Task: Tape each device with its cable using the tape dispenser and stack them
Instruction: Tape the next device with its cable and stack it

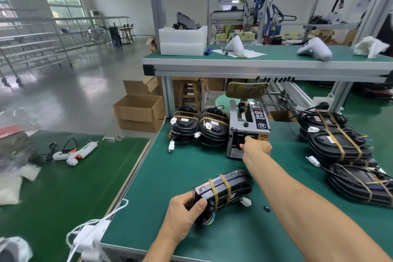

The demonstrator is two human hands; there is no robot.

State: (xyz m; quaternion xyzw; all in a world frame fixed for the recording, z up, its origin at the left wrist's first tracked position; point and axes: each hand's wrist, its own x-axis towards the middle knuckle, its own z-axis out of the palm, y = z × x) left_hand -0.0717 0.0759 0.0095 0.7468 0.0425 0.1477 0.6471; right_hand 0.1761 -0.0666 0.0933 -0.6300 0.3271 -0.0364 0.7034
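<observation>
While our left hand (184, 212) grips the near end of the black device (223, 190), which lies on the green tabletop (191, 168) with two tan tape bands already round it and its cable, our right hand (256, 147) reaches to the mouth of the tape dispenser (247, 132), fingers curled at the outlet; whether they already pinch a strip we cannot tell. Item: two stacks of taped devices (198, 126) stand just left of the dispenser. Item: a further pile of banded devices (344, 155) lies to the right. Item: a white connector (245, 201) pokes out beside the held device. Our judgement for the step in hand: draw the strip straight out and clear of the cutter, keep the device pinned flat so the cable stays tucked, then lay the band square across body and cable before stacking.
</observation>
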